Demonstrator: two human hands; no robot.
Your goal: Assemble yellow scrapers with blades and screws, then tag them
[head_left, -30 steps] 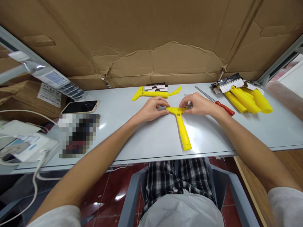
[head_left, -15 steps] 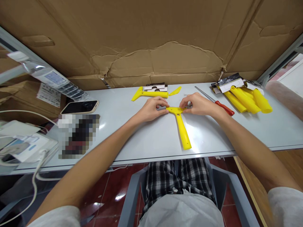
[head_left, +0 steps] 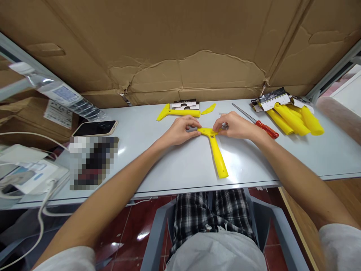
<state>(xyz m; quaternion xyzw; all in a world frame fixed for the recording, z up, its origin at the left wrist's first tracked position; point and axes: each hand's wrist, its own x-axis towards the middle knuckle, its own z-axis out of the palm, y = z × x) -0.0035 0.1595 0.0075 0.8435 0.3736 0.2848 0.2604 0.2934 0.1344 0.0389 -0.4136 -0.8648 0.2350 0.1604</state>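
A yellow plastic scraper (head_left: 218, 156) lies on the table with its wide head away from me and its handle pointing towards me. My left hand (head_left: 182, 130) pinches the left end of the head between thumb and fingers. At the right side of the head is my right hand (head_left: 229, 125), fingers bent and tips together over the plastic. Small greyish pieces show by its curled fingers, too small to name. Behind my hands lies a second yellow scraper (head_left: 183, 112), with a loose yellow blade-shaped piece (head_left: 208, 109) at its handle end.
A red-handled screwdriver (head_left: 266, 128) lies right of my right hand. Further right are several yellow handles (head_left: 293, 118) with black-and-white cards (head_left: 273, 98). A phone (head_left: 95, 128), a water bottle (head_left: 63, 94) and white cables (head_left: 52, 184) are at left. Cardboard (head_left: 197, 37) stands behind the table.
My right hand has shifted slightly left along the scraper head. My left hand and the scraper stay where they were.
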